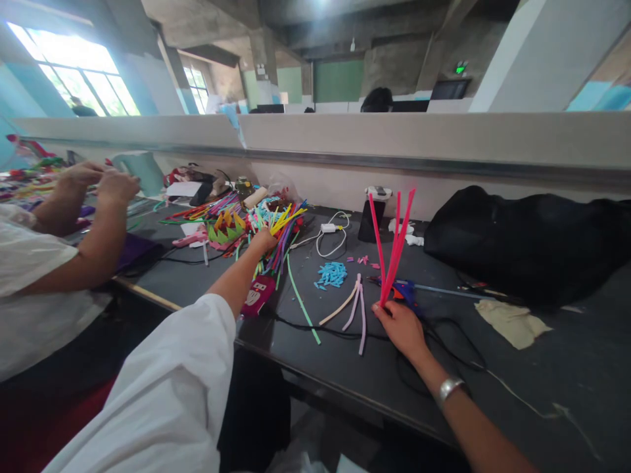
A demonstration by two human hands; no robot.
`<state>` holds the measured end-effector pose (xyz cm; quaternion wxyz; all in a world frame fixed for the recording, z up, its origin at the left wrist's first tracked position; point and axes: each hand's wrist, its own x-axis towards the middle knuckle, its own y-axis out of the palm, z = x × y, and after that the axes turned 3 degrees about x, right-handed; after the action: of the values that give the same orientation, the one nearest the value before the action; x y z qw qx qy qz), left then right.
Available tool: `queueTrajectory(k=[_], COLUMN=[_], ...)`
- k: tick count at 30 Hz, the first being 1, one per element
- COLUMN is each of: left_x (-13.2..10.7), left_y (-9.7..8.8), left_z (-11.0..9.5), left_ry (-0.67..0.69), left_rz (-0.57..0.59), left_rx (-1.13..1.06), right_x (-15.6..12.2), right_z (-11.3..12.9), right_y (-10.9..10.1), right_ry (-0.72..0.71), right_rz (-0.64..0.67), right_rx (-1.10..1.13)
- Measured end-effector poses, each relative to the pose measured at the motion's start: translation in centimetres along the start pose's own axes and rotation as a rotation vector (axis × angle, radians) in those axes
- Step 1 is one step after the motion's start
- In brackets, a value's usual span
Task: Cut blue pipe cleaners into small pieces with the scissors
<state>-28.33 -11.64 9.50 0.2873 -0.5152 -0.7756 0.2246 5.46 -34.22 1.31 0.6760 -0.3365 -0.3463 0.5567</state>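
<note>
Red stems [396, 256] are standing nearly upright in a person's right hand [401, 328], over a dark bench [566, 374].

The right fingers are pinching the red stems near their lower ends while the tops are fanning apart; a light, low pinch should be keeping them straight. The left hand [266, 242] is resting at a mixed pile, beside yellow stems [288, 221]; whether its fingers are pinching any, I cannot tell. Lifting by one end would probably be tangling less than dragging. Blue pieces [331, 274] and lilac stems [363, 318] are lying between the hands. A black cord [340, 334] is running near the front edge, so low sweeps might be snagging. A black bag [527, 243] is bounding the far right; a co-worker's hands [117, 185] are showing at left.
</note>
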Motion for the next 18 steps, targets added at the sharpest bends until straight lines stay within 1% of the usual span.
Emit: queueTrajectory(k=[2,4,6,7,8,9,11,12,14,15,16,18], left_x=[-0.6,-1.8,-3.9,-5.4,-7.1,-9.0,-13.1,-15.1,-18.5,-19.9,-21.0,-22.4], left_y=[-0.1,0.0,0.4,0.7,1.3,1.9,3.5,4.4,6.0,6.7,7.3,8.0], left_z=[-0.1,-1.1,-2.8,-3.7,-4.6,-5.4,-6.6,-7.0,-7.4,-7.6,-7.7,-8.3], left_ry=[-0.013,0.060,0.267,0.373,0.468,0.532,0.572,0.579,0.618,0.648,0.677,0.709], left_rz=[0.019,0.003,-0.023,0.006,0.067,0.134,0.343,0.422,0.523,0.563,0.584,0.617], left_rx=[0.073,0.206,0.430,0.492,0.500,0.473,0.421,0.401,0.395,0.417,0.442,0.479], right_x=[0.0,0.0,0.0,0.0,0.0,0.0,0.0,0.1,0.1,0.1,0.2,0.2], right_z=[0.0,-0.1,-0.1,-0.1,-0.1,-0.1,-0.2,-0.3,-0.5,-0.6,-0.7,-0.9], right_y=[0.0,0.1,0.1,0.1,0.1,0.1,0.1,0.2,0.3,0.3,0.4,0.4], right_ry=[0.002,-0.009,-0.015,-0.016,-0.015,-0.013,-0.012,-0.015,-0.021,-0.026,-0.030,-0.033], right_rz=[-0.004,-0.015,-0.027,-0.031,-0.035,-0.039,-0.049,-0.057,-0.076,-0.086,-0.095,-0.115], right_rx=[0.001,0.010,0.026,0.036,0.045,0.051,0.063,0.075,0.112,0.133,0.153,0.190])
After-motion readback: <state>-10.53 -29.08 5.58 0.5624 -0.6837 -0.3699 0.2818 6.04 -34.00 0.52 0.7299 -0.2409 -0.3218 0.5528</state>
